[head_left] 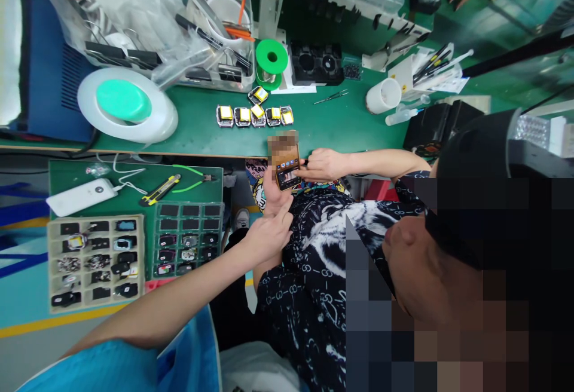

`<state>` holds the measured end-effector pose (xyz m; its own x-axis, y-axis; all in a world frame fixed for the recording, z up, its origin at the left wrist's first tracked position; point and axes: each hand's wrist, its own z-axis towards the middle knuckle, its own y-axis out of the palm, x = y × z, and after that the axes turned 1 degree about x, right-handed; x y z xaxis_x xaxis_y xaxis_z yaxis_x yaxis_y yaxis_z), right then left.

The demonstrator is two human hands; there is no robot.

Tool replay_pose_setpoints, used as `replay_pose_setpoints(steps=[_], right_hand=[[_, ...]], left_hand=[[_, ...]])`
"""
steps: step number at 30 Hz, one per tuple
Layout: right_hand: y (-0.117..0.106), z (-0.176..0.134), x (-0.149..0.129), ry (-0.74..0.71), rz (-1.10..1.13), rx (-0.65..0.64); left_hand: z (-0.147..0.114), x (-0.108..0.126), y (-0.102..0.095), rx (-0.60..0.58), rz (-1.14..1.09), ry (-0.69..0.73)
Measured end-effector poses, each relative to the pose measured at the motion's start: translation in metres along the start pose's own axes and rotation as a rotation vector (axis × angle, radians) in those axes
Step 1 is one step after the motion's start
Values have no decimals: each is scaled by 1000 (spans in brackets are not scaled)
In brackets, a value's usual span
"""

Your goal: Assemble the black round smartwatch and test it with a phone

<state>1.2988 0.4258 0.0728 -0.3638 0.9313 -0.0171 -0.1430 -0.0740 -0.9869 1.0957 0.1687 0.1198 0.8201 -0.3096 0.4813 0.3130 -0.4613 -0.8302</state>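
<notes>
From afar I see my left hand [271, 232], fingers loosely extended and seemingly empty, below the phone [287, 166] at its one o'clock, which a co-worker's hand [271, 190] cradles screen-up, presumably freeing their other hand [326, 164] to tap; my right hand lies beyond the frame.

Square blocks cover the upper part of the phone [288, 171], and its icons are too small to read. Whether the left hand [270, 235] touches the co-worker's arm [271, 263] behind it, I cannot tell. The blue sleeve [112, 368] is cut by the bottom edge. Many parts inside the beige tray [142, 260] are too tiny to identify.
</notes>
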Motion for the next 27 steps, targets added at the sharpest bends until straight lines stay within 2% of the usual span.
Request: replay_pose_setpoints(steps=[2,5,9,19,27], right_hand=[[-2,-1,2,-89,25,-23],[-3,-2,4,-135,69,37],[-1,-5,5,-105,97,104],[5,-12,5,-75,131,143],[6,-9,9,97,161,246]], left_hand=[[0,0,1,5,0,1],[0,0,4,-1,11,6],[-1,0,7,8,19,-1],[0,-1,10,8,-22,-3],[-1,-1,7,-11,-7,-1]])
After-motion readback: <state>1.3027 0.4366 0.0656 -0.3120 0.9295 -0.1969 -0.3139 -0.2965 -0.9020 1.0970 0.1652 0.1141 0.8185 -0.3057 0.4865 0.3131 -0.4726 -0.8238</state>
